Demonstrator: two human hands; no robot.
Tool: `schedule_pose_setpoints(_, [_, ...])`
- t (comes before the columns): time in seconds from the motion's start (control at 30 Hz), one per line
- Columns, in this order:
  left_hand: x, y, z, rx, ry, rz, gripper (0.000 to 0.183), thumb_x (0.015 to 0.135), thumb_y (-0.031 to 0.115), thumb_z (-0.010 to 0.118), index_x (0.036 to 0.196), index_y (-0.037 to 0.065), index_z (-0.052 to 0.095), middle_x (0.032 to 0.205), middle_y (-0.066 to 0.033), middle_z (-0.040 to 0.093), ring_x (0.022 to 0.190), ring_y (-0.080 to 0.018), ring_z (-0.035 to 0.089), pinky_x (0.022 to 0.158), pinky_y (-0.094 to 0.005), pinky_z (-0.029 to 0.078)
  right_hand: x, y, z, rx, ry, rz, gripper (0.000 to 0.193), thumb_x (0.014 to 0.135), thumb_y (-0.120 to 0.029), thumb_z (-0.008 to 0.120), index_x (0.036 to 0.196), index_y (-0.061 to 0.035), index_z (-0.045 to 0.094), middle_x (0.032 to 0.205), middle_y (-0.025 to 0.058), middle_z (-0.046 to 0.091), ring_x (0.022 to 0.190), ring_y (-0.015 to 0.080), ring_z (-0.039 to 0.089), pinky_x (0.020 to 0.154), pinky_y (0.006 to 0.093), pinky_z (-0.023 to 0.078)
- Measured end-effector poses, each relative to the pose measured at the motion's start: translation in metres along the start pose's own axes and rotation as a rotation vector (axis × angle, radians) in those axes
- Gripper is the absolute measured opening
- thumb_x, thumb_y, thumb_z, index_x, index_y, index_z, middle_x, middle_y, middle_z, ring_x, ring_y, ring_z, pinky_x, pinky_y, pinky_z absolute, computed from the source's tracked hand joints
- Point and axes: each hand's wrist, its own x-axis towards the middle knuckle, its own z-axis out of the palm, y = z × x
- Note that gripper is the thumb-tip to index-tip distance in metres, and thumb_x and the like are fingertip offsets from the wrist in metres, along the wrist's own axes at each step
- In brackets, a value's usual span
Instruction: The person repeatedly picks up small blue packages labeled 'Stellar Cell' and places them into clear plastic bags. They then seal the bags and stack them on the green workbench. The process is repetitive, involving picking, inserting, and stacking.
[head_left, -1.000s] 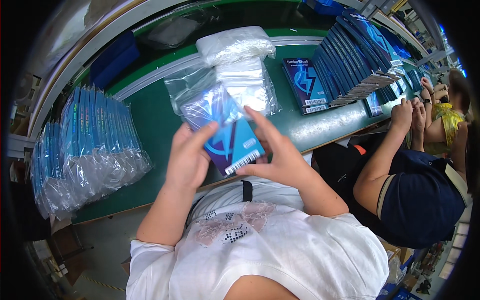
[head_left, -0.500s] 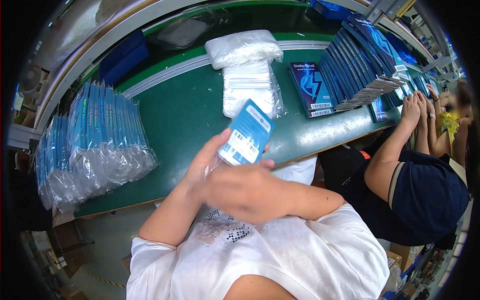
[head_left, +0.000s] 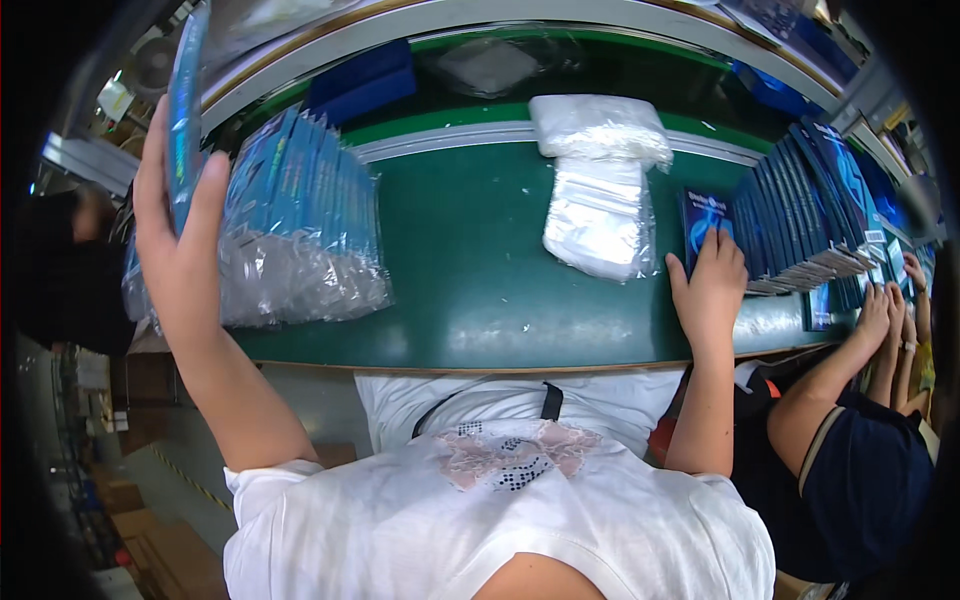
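Observation:
At the far left, my left hand (head_left: pixel 178 215) is raised. It holds a thin blue box (head_left: pixel 186 110) upright and edge-on between thumb and fingers, next to a row of bagged blue boxes (head_left: pixel 290 175). On the right, my right hand (head_left: pixel 712 285) lies with its fingers stretched over the lower part of a dark blue printed box (head_left: pixel 704 208), thumb apart at the left edge. That box leans at the front of a long row of similar boxes (head_left: pixel 790 210). Between my hands lies a stack of clear plastic bags (head_left: pixel 598 210).
A thicker bundle of clear plastic (head_left: pixel 600 125) sits behind the bags on the green table (head_left: pixel 460 260). A blue bin (head_left: pixel 360 78) stands at the back left. At right, a co-worker in a dark sleeve (head_left: pixel 865 460) handles things beside the box row. Another person is at far left.
My hands have parted from in front of my chest. The left has carried the blue box up and left to the bagged row; the right has moved onto a box at the right. The view has shifted left.

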Motion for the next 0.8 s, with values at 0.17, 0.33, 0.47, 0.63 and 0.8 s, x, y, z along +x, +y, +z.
schedule_pose_setpoints(0.17, [-0.002,-0.049,-0.023,0.484,-0.29,-0.319,0.053,0.08,0.036,0.065,0.125,0.008,0.055,0.123,-0.0172,0.05,0.115,-0.0284,0.048,0.098,-0.0364,0.036,0.002,-0.014,-0.01,0.093,-0.065,0.129,0.065,0.07,-0.036,0.074,0.118,0.0005,0.05,0.121,0.0268,0.046,0.111,0.0415,0.046,0.091,0.0519,0.039])
schedule_pose_setpoints(0.33, [-0.008,-0.042,-0.015,0.503,-0.317,-0.332,0.055,0.079,0.043,0.064,0.12,0.008,0.057,0.124,-0.017,0.049,0.116,-0.0301,0.048,0.099,-0.0371,0.036,0.0,-0.009,0.015,-0.121,0.043,0.065,0.08,0.069,-0.045,0.072,0.128,0.0002,0.044,0.119,0.0288,0.047,0.107,0.0431,0.048,0.089,0.0515,0.04])
schedule_pose_setpoints(0.47, [-0.006,-0.031,-0.012,0.509,-0.347,-0.334,0.057,0.078,0.047,0.065,0.119,0.008,0.058,0.125,-0.016,0.049,0.116,-0.03,0.048,0.099,-0.0378,0.036,0.004,-0.006,0.003,-0.04,-0.008,0.129,0.076,0.068,-0.043,0.072,0.125,0.0005,0.048,0.108,0.0251,0.054,0.097,0.0397,0.053,0.083,0.0483,0.043])
schedule_pose_setpoints(0.63, [-0.005,-0.032,-0.02,0.468,-0.33,-0.395,0.062,0.077,0.051,0.065,0.119,0.007,0.057,0.126,-0.0168,0.048,0.115,-0.0291,0.049,0.099,-0.038,0.035,-0.001,-0.008,-0.001,-0.004,0.093,0.108,0.069,0.067,-0.038,0.074,0.12,0.0005,0.053,0.098,0.022,0.057,0.091,0.0371,0.055,0.08,0.044,0.045])
schedule_pose_setpoints(0.8, [-0.007,-0.028,-0.019,0.438,-0.266,-0.435,0.063,0.077,0.051,0.065,0.118,0.004,0.057,0.125,-0.0185,0.049,0.115,-0.0263,0.049,0.1,-0.0365,0.034,-0.006,-0.002,0.006,0.125,0.199,0.113,0.069,0.066,-0.035,0.076,0.119,0.0014,0.052,0.1,0.0231,0.056,0.089,0.0385,0.056,0.081,0.045,0.045])
